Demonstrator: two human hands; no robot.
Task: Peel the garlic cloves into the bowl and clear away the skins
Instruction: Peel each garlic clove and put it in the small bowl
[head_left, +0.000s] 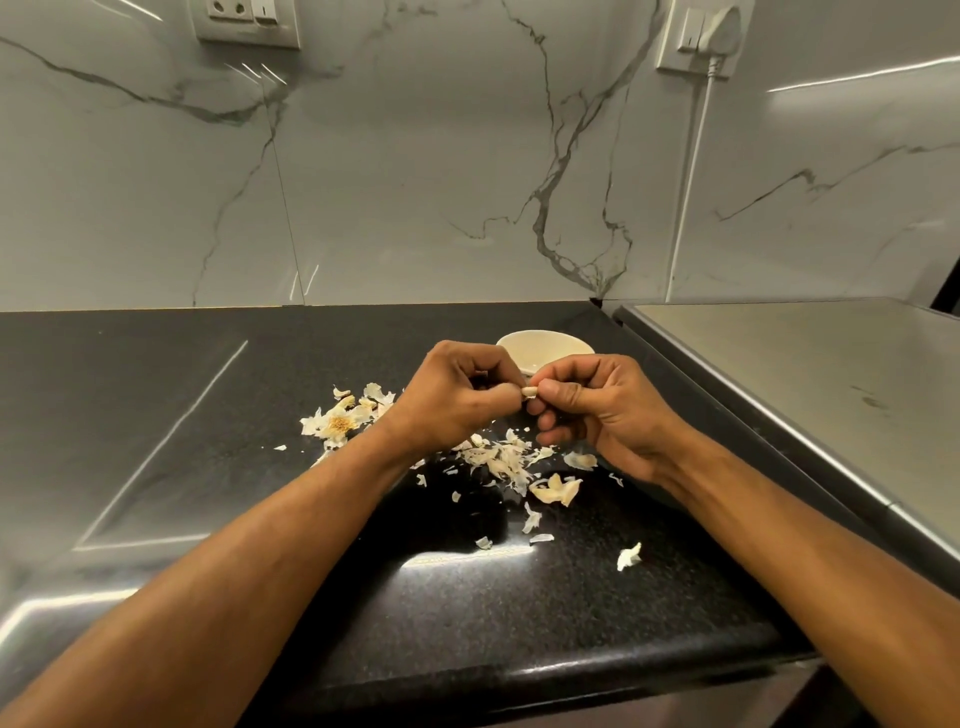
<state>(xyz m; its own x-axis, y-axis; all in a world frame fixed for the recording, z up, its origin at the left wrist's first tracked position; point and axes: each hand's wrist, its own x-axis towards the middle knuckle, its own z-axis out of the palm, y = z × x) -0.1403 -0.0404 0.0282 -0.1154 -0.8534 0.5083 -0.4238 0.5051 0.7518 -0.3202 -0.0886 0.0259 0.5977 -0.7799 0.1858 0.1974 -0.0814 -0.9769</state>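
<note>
Left hand: left hand (457, 400) raised just above the counter, fingers curled, thumb and fingertips pinching one end of the garlic clove (530, 392).
Right hand: right hand (597, 410) opposite it, thumb and forefinger pinching the other end of the same clove; remaining fingers curled under.
Clove: small, pale, only a sliver shows between the two sets of fingertips; held in the air in front of the bowl, not over its opening as far as I can tell.
Bowl: cream bowl (545, 348) on the black countertop (208, 415), just behind the hands, partly hidden by them; contents cannot be made out.
Skins: papery garlic skins (498, 462) scattered on the counter beneath and in front of the wrists; a second heap with a dried root end (340, 423) lies left of the left hand; a few stray flakes nearer the counter edge.
Surroundings: marble-patterned wall (415, 156) behind; steel surface (805, 374) to the right; wall socket with a white cable (693, 171) running down.
</note>
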